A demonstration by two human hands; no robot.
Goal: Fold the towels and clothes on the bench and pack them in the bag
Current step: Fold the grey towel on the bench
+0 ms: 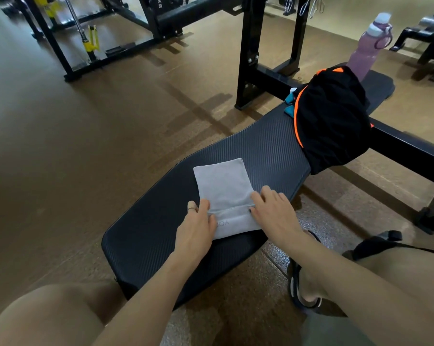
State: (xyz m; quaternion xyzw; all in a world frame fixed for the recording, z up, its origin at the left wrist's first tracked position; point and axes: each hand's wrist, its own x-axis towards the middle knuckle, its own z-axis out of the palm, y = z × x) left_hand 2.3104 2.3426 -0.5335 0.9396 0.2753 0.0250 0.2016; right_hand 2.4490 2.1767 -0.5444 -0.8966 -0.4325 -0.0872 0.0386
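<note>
A black ribbed padded tabletop [161, 221] carries a folded grey towel [223, 186] at its near end, a bundled black garment with orange trim [333, 116] farther along, and a pink plastic water bottle [365, 49] standing at the far end.

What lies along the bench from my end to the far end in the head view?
Left hand and right hand on the grey towel → bare bench pad → black garment with orange trim, teal item peeking from under it → pink water bottle.
</note>
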